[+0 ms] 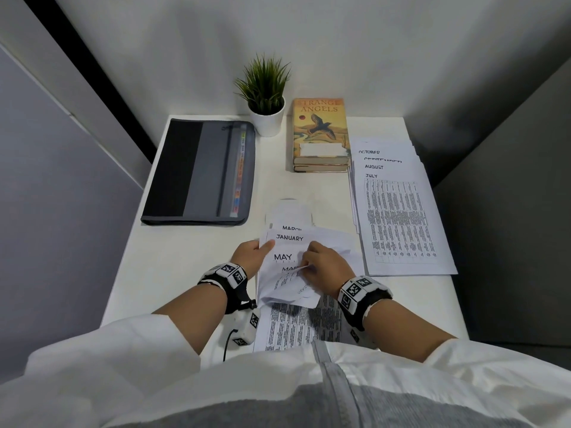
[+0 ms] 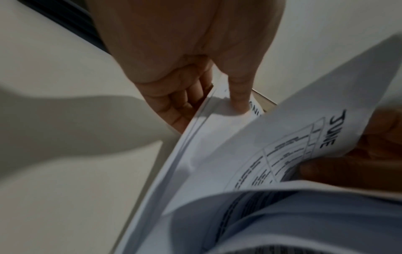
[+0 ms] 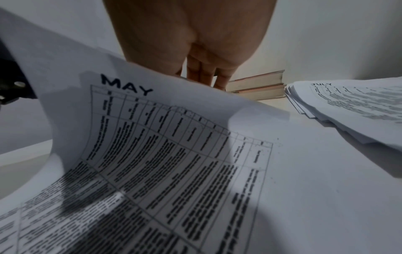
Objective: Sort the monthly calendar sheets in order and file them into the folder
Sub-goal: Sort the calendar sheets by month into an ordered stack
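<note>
A loose bundle of calendar sheets (image 1: 289, 242) lies on the white table near its front edge, with MARCH, JANUARY and MAY headings showing. My left hand (image 1: 258, 248) holds its left edge, thumb on top and fingers under the paper (image 2: 239, 96). My right hand (image 1: 309, 267) pinches several sheets and bends them up and over; the curled JUNE sheet (image 2: 326, 134) is among them. The MAY sheet (image 3: 152, 137) arches below my right palm. A fanned stack with JULY on top (image 1: 398, 217), then AUGUST, SEPTEMBER and OCTOBER, lies to the right. The black and grey zip folder (image 1: 197, 174) lies closed at the left.
A potted plant (image 1: 267, 97) stands at the back centre of the table (image 1: 173, 261). Two stacked books (image 1: 319, 134) lie beside it, just left of the JULY stack (image 3: 348, 103). Grey walls close in at the back and on both sides.
</note>
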`<state>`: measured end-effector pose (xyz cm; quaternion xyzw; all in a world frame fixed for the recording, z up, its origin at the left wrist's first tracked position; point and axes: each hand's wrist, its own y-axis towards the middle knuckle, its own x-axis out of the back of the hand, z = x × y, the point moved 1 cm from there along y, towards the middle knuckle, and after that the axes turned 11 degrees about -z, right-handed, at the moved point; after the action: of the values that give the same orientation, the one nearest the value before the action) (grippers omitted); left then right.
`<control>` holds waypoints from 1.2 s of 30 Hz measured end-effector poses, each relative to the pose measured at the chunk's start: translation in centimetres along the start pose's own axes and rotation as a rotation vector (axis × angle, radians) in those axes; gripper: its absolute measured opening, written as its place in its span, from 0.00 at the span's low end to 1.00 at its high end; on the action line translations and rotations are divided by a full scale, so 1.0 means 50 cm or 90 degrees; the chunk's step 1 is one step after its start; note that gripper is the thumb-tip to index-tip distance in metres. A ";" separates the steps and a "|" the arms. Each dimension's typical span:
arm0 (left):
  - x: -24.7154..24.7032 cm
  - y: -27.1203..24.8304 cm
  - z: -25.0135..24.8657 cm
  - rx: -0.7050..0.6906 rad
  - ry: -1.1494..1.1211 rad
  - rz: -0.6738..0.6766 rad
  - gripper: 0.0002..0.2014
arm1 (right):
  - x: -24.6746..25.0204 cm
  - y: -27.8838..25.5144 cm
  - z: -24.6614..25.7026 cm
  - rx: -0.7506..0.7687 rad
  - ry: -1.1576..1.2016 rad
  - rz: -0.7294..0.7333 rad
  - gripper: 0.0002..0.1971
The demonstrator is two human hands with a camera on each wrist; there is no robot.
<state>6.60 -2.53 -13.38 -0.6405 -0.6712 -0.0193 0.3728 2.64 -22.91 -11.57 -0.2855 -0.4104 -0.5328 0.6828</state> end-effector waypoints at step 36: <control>-0.004 -0.003 -0.005 -0.024 0.012 -0.015 0.18 | 0.004 -0.024 0.004 0.018 0.049 -0.010 0.02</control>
<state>6.54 -2.83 -13.23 -0.6391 -0.6746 -0.0422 0.3669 1.44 -23.18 -11.37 -0.2520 -0.3930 -0.5430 0.6980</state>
